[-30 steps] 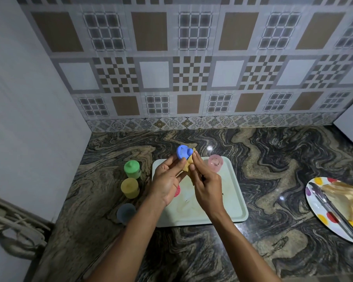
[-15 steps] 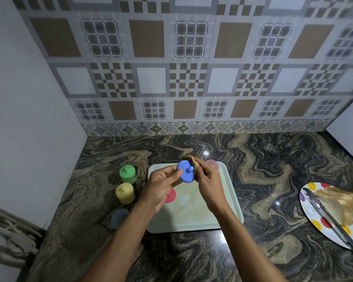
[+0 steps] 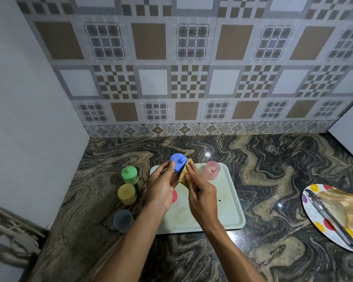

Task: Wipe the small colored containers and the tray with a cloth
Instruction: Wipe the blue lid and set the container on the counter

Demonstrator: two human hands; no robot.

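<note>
My left hand (image 3: 160, 189) grips a small blue lid with a knob (image 3: 178, 162) above the white tray (image 3: 231, 206). My right hand (image 3: 200, 195) pinches a tan cloth (image 3: 184, 173) against the lid's right side. On the tray's far corner stands a pink open container (image 3: 212, 169), and a red lid (image 3: 174, 196) peeks out under my left hand. Left of the tray, on the counter, stand a green lidded container (image 3: 129, 175), a yellow one (image 3: 127, 193) and a blue-grey open one (image 3: 122, 220).
The marble counter (image 3: 273, 180) meets a tiled wall behind and a plain wall at the left. A polka-dot plate (image 3: 314, 216) with bread and metal tongs (image 3: 332, 218) lies at the right edge. Tangled cords (image 3: 7, 239) hang at the lower left.
The blue lid has turned in my left hand and the cloth has shifted round its right side. The camera view has tilted, so the tray sits lower in frame.
</note>
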